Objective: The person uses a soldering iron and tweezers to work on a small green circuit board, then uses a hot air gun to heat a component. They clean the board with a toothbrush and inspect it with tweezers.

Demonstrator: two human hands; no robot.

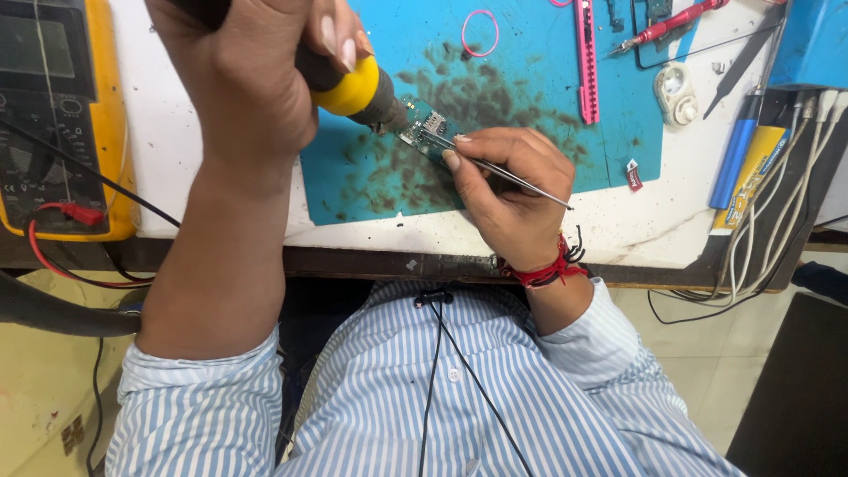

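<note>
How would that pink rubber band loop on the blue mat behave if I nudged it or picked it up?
The pink rubber band is a thin loop lying flat on the blue mat, so it would probably be floppy and lose its shape when lifted. It looks very light and would likely slide or flick away when nudged. Lying flat, it seems unlikely to roll.

left hand (243, 84): grips yellow-collared heat tool (358, 88) | right hand (508, 190): tweezers (512, 177) on small circuit board (426, 130)

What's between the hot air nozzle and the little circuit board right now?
Nothing visible. The nozzle in the left hand points straight at the board; the right hand brings tweezers in from the other side.
</note>
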